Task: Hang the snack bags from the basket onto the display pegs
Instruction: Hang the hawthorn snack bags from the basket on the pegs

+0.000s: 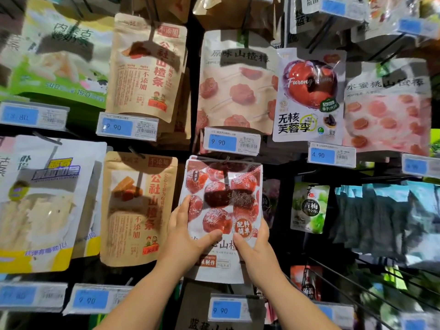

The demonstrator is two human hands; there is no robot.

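While the left hand and right hand hold the red snack bag low down, fingers curled round its sides, its top meets the peg; if the hole misses, letting go would likely drop it.

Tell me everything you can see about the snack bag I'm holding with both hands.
The snack bag is a glossy white plastic pouch printed with round red sweets, a red round seal and Chinese lettering low down. It stands upright, front facing the camera. A dark peg crosses its top edge. The left hand and right hand grip its lower sides, thumbs on the front.
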